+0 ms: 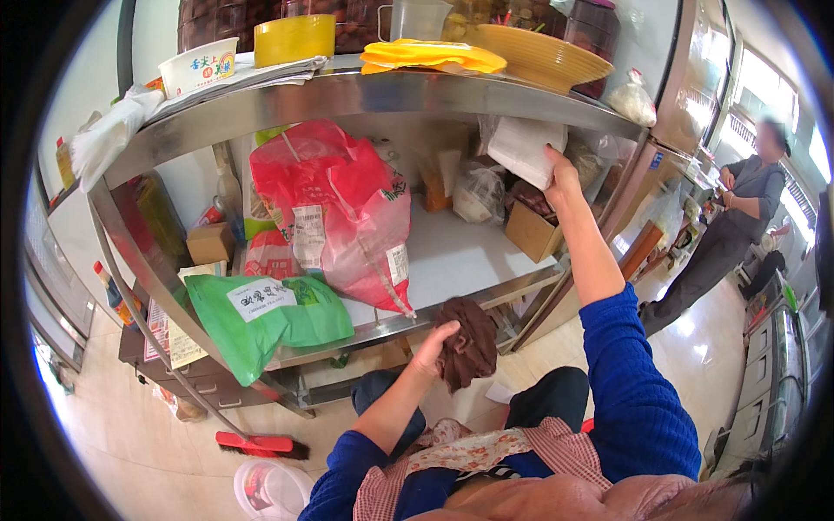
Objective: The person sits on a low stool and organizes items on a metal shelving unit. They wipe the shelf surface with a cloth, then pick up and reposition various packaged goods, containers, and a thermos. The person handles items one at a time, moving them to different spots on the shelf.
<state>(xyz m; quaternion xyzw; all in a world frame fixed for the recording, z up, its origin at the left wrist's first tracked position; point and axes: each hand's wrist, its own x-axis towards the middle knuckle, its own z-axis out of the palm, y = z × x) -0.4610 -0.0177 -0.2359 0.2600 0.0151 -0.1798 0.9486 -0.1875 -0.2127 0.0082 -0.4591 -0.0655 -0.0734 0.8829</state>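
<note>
My left hand (435,348) grips a crumpled dark brown cloth (468,344) in front of the lower edge of a stainless steel shelf unit. On the right, my right hand (561,172) holds a white rectangular pack (521,151), which looks like paper or napkins, under the top shelf. Just below that pack stands an open cardboard box (533,233) with dark packets inside. Beside the box lies a clear plastic bag (479,192) with pale contents. A large pink and red plastic bag (345,215) fills the shelf's left part, and a green bag (260,312) hangs over its front edge.
A yellow ribbed bowl (544,55), yellow cloth (430,55) and white paper tub (199,68) are on the top shelf. A red broom (260,445) leans at the left, near a plastic bucket (272,490) on the floor. Another person (736,215) stands at the right.
</note>
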